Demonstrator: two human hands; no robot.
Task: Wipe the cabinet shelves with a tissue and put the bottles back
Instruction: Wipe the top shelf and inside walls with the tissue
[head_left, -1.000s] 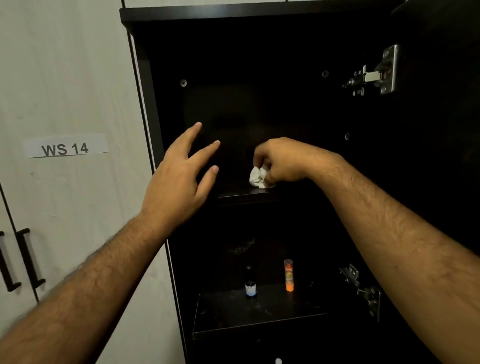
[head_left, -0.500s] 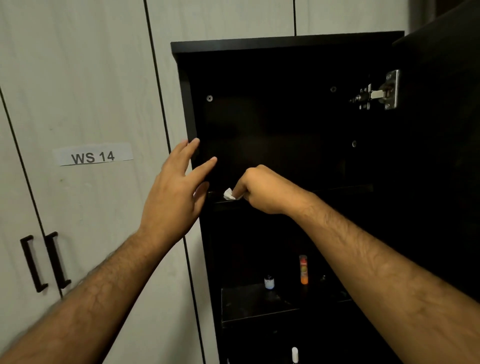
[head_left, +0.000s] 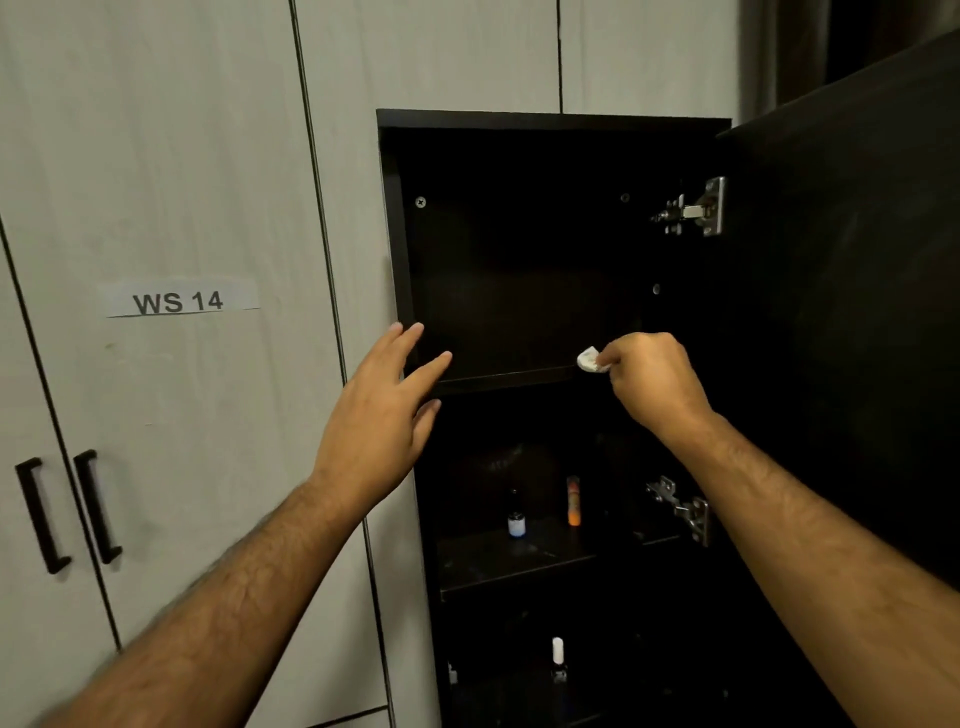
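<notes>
A tall dark cabinet stands open, and its top shelf (head_left: 498, 376) holds nothing but my hand's work. My right hand (head_left: 652, 379) pinches a crumpled white tissue (head_left: 591, 360) at the right end of that shelf's front edge. My left hand (head_left: 382, 415) hovers with fingers spread by the cabinet's left side panel (head_left: 397, 249), holding nothing. On the middle shelf (head_left: 519, 564) stand a small dark bottle with a pale label (head_left: 516, 519) and an orange tube-like bottle (head_left: 573, 501). Lower down, a white-capped bottle (head_left: 558, 656) shows in the dark.
The cabinet door (head_left: 852, 312) hangs open on the right, with metal hinges (head_left: 698, 208) at top and a second hinge (head_left: 683, 509) lower. Pale wardrobe doors (head_left: 182, 415) with black handles (head_left: 96, 506) and a "WS 14" label (head_left: 179, 301) fill the left.
My right hand slid the tissue along the top shelf, first left to its near corner, then right to its right end. The view shifted, so the cabinet now sits further right. My left hand stays spread.
</notes>
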